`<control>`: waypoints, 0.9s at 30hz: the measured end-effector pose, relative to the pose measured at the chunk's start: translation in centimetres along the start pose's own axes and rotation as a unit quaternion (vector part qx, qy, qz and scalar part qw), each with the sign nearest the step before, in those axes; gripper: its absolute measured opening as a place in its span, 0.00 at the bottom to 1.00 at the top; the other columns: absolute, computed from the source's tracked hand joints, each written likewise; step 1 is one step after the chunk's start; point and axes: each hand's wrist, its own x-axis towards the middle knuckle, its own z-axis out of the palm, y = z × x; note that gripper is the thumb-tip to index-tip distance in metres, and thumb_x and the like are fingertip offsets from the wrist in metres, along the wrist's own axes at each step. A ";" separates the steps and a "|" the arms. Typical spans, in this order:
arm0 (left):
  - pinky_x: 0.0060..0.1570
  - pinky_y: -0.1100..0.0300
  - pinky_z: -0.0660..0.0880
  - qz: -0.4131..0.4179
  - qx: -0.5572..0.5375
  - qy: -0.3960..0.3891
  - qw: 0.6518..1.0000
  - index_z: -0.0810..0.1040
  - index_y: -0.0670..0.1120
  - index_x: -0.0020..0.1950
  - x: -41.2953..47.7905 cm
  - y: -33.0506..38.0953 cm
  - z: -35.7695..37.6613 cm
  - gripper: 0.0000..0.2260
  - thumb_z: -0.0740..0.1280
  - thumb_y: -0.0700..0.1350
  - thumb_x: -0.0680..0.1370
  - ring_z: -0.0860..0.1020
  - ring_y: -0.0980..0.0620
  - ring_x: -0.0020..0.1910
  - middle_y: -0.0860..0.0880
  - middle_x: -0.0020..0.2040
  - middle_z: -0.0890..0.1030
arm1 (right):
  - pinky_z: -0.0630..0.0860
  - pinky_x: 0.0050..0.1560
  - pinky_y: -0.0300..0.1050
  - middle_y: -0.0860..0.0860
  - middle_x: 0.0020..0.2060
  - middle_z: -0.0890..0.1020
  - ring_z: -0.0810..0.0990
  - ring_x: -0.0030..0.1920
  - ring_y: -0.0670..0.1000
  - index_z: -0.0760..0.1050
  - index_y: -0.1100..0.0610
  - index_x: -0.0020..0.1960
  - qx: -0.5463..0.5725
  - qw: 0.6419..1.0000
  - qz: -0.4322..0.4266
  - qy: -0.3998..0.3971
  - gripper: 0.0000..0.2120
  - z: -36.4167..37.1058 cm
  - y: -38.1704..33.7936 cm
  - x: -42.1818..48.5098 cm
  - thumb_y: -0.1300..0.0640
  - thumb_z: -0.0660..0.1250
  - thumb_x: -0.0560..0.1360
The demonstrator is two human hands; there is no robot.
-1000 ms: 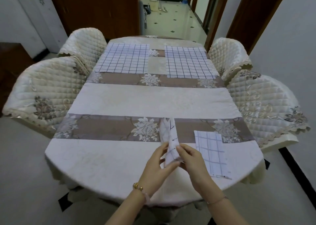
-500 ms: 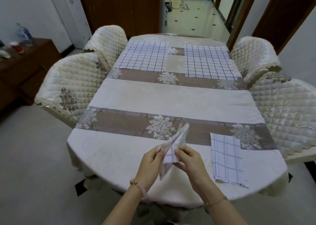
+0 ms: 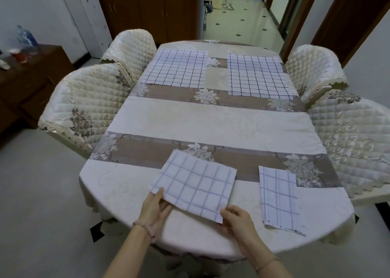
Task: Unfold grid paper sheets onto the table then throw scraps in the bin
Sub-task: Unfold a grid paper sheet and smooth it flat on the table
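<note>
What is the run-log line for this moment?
step: unfold | left hand: holds grid sheet | right hand: holds same sheet | folded sheet: on table, untouched

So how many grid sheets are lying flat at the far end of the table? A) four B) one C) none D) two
D: the far left sheet and the far right sheet lie flat side by side there; the left hand and right hand hold a third sheet nearer.

A home dining room: clothed table, quilted chairs, wooden cabinets.
</note>
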 end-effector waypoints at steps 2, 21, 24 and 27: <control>0.51 0.56 0.75 -0.021 0.014 -0.016 1.000 0.73 0.44 0.60 -0.8 -1.7 0.2 0.10 0.58 0.38 0.80 0.78 0.51 0.49 0.45 0.52 0.80 | 0.80 0.40 0.48 0.53 0.26 0.67 0.69 0.31 0.48 0.70 0.59 0.35 0.024 0.999 0.034 0.011 0.11 0.2 0.8 0.3 0.66 0.64 0.75; 0.40 0.61 0.79 0.049 0.348 -0.061 0.934 0.75 0.38 0.56 -0.1 -0.2 -1.2 0.10 0.64 0.32 0.75 0.81 0.43 0.46 0.40 0.47 0.82 | 0.80 0.45 0.48 0.60 0.48 0.85 0.83 0.49 0.58 0.82 0.63 0.51 -0.027 0.997 0.041 -0.060 0.09 -3.2 -1.5 1.5 0.62 0.67 0.74; 0.49 0.51 0.78 0.059 0.357 -0.011 0.932 0.72 0.41 0.62 0.7 0.4 -1.0 0.15 0.65 0.36 0.76 0.79 0.44 0.49 0.39 0.54 0.79 | 0.78 0.44 0.46 0.62 0.47 0.85 0.82 0.44 0.56 0.82 0.65 0.50 -0.051 0.995 0.041 -0.075 0.08 -2.7 -1.0 1.2 0.63 0.67 0.74; 0.62 0.52 0.71 0.185 0.526 0.046 0.829 0.69 0.46 0.67 -0.2 -0.6 -0.5 0.20 0.66 0.39 0.75 0.73 0.46 0.59 0.45 0.63 0.72 | 0.76 0.38 0.43 0.60 0.42 0.84 0.79 0.41 0.54 0.81 0.69 0.48 -0.061 0.993 0.045 -0.086 0.10 -2.1 -0.5 0.9 0.61 0.67 0.74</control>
